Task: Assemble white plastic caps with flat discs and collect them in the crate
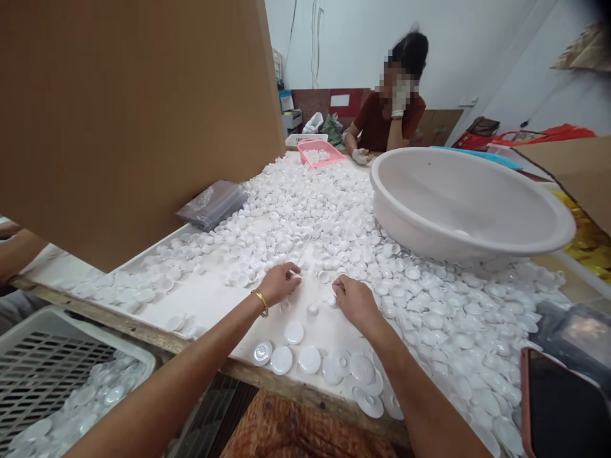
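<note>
A thick spread of small, glossy white plastic pieces (305, 203), mostly round and dish-like, covers the tabletop (191, 296). My left hand (277, 285), with a gold bracelet (261, 303) at its wrist, is curled just over the table; a bit of white shows at its fingertips, too small to name. To its right, my right hand (356, 300) has its fingers bent together, and what they hold is hidden. A small white cap (332, 301) sits by the right fingertips, and another cap (312, 310) lies between the hands. Several white discs (281, 360) lie along the near edge.
A large white basin (472, 203) stands at right, a cardboard sheet (133, 114) at left. A plastic-wrapped pack (213, 205) lies beside it. Across the table sits a gloved co-worker (389, 121) near a pink tray (319, 154). A phone (563, 407) and a crate (71, 318) are nearer me.
</note>
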### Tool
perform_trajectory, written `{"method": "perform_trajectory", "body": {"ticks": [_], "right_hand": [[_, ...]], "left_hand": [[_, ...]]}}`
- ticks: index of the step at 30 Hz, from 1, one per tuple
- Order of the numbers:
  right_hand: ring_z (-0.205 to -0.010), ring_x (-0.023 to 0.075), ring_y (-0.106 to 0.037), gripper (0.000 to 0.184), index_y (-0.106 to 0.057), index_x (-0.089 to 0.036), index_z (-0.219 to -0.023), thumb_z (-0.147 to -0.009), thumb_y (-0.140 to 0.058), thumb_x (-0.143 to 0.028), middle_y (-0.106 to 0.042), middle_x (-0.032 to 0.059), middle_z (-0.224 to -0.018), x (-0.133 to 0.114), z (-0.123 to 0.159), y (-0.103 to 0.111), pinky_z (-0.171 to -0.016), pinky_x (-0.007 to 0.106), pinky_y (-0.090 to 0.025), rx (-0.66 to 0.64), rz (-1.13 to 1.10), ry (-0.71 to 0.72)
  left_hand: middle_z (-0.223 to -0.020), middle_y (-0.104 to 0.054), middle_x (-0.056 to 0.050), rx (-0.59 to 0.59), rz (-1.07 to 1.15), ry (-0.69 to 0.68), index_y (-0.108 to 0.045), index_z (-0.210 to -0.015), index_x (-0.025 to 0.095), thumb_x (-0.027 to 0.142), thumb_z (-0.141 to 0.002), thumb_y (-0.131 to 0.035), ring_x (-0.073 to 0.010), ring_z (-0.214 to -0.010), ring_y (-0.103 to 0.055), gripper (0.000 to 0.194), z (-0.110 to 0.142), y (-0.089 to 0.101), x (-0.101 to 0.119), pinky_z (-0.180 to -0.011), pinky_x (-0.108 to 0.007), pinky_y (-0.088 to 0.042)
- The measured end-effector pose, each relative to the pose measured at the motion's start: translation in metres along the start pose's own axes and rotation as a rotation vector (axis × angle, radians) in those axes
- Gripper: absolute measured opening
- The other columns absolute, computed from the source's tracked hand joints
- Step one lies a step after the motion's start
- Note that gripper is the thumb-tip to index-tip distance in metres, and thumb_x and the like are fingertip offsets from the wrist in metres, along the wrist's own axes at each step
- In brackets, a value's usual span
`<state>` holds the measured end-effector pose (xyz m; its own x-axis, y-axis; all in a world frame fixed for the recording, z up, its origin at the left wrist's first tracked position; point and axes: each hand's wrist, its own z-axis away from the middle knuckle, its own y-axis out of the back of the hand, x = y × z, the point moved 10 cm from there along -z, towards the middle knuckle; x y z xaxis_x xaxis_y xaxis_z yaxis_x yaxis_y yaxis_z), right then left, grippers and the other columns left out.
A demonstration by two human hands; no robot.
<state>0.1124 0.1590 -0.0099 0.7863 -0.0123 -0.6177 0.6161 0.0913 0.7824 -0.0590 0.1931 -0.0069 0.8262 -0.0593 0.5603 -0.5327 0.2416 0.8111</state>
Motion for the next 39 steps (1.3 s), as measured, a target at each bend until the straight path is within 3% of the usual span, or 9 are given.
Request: {"method": "perform_trajectory", "body": {"ticks": [4, 8, 13, 17, 21, 26, 31, 36, 39], "right_hand": [[-0.081, 0.0139, -0.057, 0.022, -0.057, -0.022, -0.104, -0.088, -0.043, -0.024, -0.057, 0.0044, -0.103, -0.025, 0.002, 0.009, -0.065, 0.024, -0.040, 0.159, 0.167, 0.152], [-0.088, 0.0177, -0.055, 0.023, -0.058, -0.022, -0.104, -0.086, -0.048, -0.032, -0.054, 0.0058, -0.102, -0.037, -0.002, -0.005, -0.063, 0.027, -0.041, 0.171, 0.334, 0.184], [-0.091, 0.0205, -0.052, 0.016, -0.061, -0.019, -0.091, -0.086, -0.049, -0.027, -0.056, 0.0078, -0.094, -0.048, -0.004, -0.013, -0.069, 0.029, -0.041, 0.201, 0.433, 0.234], [-0.090, 0.0177, -0.053, 0.019, -0.060, -0.019, -0.088, -0.089, -0.041, -0.023, -0.058, 0.0063, -0.095, -0.040, -0.004, -0.006, -0.069, 0.027, -0.039, 0.170, 0.357, 0.196], [-0.082, 0.0153, -0.057, 0.027, -0.059, -0.018, -0.084, -0.091, -0.033, -0.020, -0.060, 0.0061, -0.094, -0.022, -0.005, 0.001, -0.063, 0.026, -0.038, 0.087, 0.264, 0.076], [-0.073, 0.0186, -0.060, 0.027, -0.062, -0.018, -0.077, -0.087, -0.037, -0.020, -0.065, 0.0068, -0.077, -0.014, -0.007, -0.008, -0.054, 0.026, -0.033, -0.018, 0.263, 0.033], [-0.074, 0.0201, -0.061, 0.029, -0.063, -0.019, -0.075, -0.087, -0.038, -0.025, -0.067, 0.0075, -0.080, -0.011, -0.004, -0.008, -0.053, 0.027, -0.033, -0.043, 0.264, -0.003], [-0.072, 0.0179, -0.060, 0.022, -0.061, -0.021, -0.075, -0.086, -0.043, -0.027, -0.066, 0.0041, -0.078, -0.009, 0.000, 0.001, -0.052, 0.026, -0.032, -0.023, 0.257, -0.026], [-0.074, 0.0155, -0.059, 0.018, -0.058, -0.021, -0.087, -0.088, -0.041, -0.026, -0.063, 0.0030, -0.088, -0.014, -0.001, 0.009, -0.054, 0.025, -0.033, 0.077, 0.268, 0.010]], "left_hand": [[-0.061, -0.062, -0.001, -0.063, 0.062, 0.088, -0.062, -0.088, 0.013, 0.020, -0.080, -0.042, -0.0114, -0.054, -0.059, 0.022, 0.003, -0.005, -0.015, -0.053, -0.021, -0.046], [-0.072, -0.062, -0.003, 0.015, -0.037, 0.124, -0.063, -0.096, 0.016, 0.024, -0.075, -0.052, -0.0144, -0.062, -0.059, 0.025, 0.002, 0.009, -0.020, -0.059, -0.025, -0.046], [-0.102, -0.054, -0.006, 0.195, -0.196, 0.044, -0.058, -0.104, 0.021, 0.031, -0.075, -0.056, -0.0184, -0.085, -0.056, 0.030, -0.007, 0.028, 0.003, -0.076, -0.030, -0.042], [-0.103, -0.052, -0.007, 0.226, -0.309, -0.062, -0.063, -0.091, 0.019, 0.025, -0.079, -0.050, -0.0179, -0.082, -0.057, 0.018, -0.020, 0.022, 0.029, -0.072, -0.029, -0.042], [-0.093, -0.057, -0.006, 0.206, -0.291, -0.050, -0.065, -0.083, 0.017, 0.025, -0.084, -0.040, -0.0170, -0.083, -0.057, 0.026, -0.024, 0.022, 0.029, -0.072, -0.027, -0.042], [-0.066, -0.062, -0.002, 0.041, -0.293, -0.002, -0.065, -0.070, 0.017, 0.021, -0.078, -0.042, -0.0145, -0.064, -0.058, 0.025, -0.017, 0.007, 0.018, -0.057, -0.023, -0.041], [-0.075, -0.066, -0.009, 0.009, -0.379, 0.038, -0.066, -0.066, 0.016, 0.016, -0.073, -0.044, -0.0213, -0.074, -0.060, 0.024, -0.021, 0.004, 0.017, -0.061, -0.029, -0.041], [-0.075, -0.066, -0.009, -0.018, -0.431, 0.048, -0.067, -0.067, 0.018, 0.016, -0.071, -0.049, -0.0228, -0.075, -0.061, 0.019, -0.019, 0.004, 0.016, -0.063, -0.030, -0.043], [-0.086, -0.064, -0.009, 0.039, -0.446, 0.017, -0.066, -0.078, 0.018, 0.022, -0.076, -0.049, -0.0223, -0.083, -0.060, 0.018, -0.016, 0.007, 0.025, -0.069, -0.030, -0.043]]}}
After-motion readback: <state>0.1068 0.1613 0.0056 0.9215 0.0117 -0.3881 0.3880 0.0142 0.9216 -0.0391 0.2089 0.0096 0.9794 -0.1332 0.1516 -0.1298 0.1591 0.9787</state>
